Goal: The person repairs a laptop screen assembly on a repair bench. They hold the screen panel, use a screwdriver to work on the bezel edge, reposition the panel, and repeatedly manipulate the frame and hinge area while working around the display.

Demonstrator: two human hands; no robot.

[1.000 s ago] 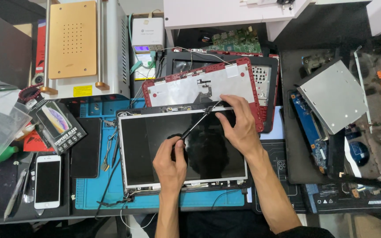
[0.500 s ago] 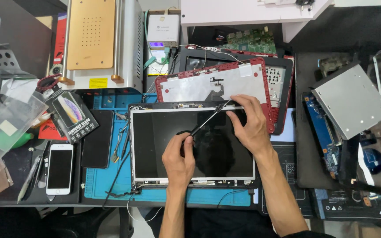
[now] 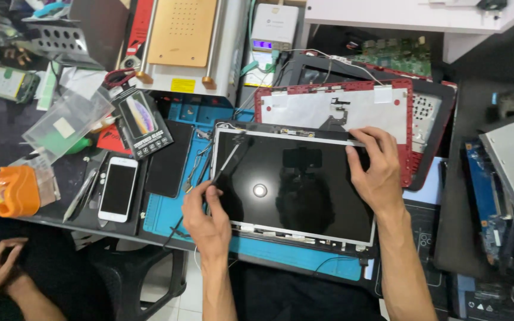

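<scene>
Prying at the upper left corner of the laptop screen panel [image 3: 295, 190], the person's left hand [image 3: 207, 217] is curled shut around a slim dark tool [image 3: 228, 161], whose tip reaches the panel's edge near the corner. The right hand [image 3: 377, 172] pinches the panel's top edge at its right end, thumb on the glass side and fingers over the rim. The panel lies flat and dark on a blue work mat [image 3: 168, 208] on the desk, with a red laptop lid [image 3: 334, 107] just behind it, touching or nearly so.

To do this step well, it seems wise to keep the tool shallow and nearly flat against the frame, so that it bears on the edge and not the glass. The right hand should probably steady rather than bend the panel. Thin cables along the top edge look easy to snag.

A white phone [image 3: 118, 187] lies well to the left.
</scene>
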